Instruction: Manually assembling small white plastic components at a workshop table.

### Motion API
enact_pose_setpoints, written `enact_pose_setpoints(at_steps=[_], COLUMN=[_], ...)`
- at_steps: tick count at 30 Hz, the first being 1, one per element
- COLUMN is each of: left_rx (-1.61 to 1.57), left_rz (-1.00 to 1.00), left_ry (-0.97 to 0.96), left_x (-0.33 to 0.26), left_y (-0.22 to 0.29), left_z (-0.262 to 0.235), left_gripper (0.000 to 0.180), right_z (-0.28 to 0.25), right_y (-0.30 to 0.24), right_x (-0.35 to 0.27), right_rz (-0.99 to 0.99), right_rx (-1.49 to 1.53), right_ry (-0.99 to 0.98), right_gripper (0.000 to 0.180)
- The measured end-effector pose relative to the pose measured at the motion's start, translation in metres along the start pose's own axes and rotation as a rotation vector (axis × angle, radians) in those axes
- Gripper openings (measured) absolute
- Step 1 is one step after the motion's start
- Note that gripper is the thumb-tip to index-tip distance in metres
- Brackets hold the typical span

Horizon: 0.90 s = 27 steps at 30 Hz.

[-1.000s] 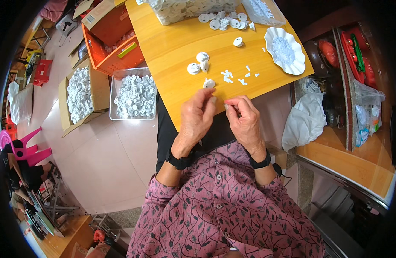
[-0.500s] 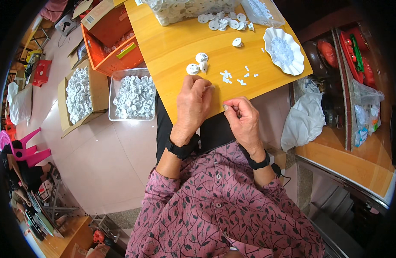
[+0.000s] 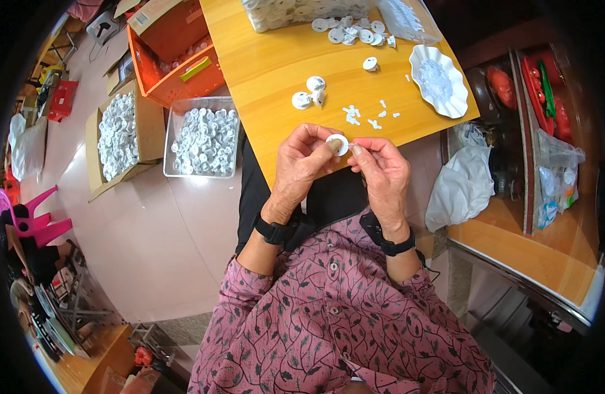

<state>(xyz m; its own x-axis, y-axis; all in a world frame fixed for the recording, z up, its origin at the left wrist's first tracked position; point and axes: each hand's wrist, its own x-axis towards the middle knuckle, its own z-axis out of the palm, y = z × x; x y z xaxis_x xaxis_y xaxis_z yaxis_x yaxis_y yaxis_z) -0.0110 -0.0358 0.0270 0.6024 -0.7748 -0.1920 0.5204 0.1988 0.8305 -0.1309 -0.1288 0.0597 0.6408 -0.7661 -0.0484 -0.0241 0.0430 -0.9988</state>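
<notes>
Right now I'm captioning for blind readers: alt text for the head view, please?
A left hand holds a white disc close beside the pinching right hand, at the edge of a wooden table. Beyond lie small white pegs, more discs and a scalloped white dish of translucent pieces.

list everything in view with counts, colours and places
Table: one, tan, top centre
Held round piece: one, white, near table edge
Loose round pieces: many, white, on table
Pegs: several, white, on table
Scalloped dish: one, white, table's right
Bag: one, clear, table's back
Bin: one, clear, table's back
Crate: one, orange, left of table
Tub: one, clear, left of table
Box: one, brown, left of tub
Stool: one, pink, far left
Sack: one, white, right of table
Shelf goods: many, mixed, right
Wristbands: two, black, wrists
Left hand: one, bare, holding piece
Right hand: one, bare, at piece's edge
</notes>
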Motion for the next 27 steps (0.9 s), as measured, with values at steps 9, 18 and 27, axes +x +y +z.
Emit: enact_pose_setpoints(at_steps=[9, 18, 27], left_rx=[-0.048, -0.170, -0.256], left_rz=[-0.024, -0.048, -0.035], left_ry=[-0.152, -0.224, -0.234], left_x=[-0.006, -0.005, -0.005], left_y=[-0.001, -0.007, -0.009], left_z=[-0.007, -0.017, -0.017], left_gripper=[0.034, 0.041, 0.045], right_z=[0.001, 0.003, 0.010], right_y=[0.006, 0.014, 0.007], right_x=[0.003, 0.003, 0.000], right_rz=[-0.072, -0.167, -0.295], right_rx=[-0.063, -0.101, -0.243], right_ry=[0.011, 0.037, 0.087], right_gripper=[0.011, 0.009, 0.008])
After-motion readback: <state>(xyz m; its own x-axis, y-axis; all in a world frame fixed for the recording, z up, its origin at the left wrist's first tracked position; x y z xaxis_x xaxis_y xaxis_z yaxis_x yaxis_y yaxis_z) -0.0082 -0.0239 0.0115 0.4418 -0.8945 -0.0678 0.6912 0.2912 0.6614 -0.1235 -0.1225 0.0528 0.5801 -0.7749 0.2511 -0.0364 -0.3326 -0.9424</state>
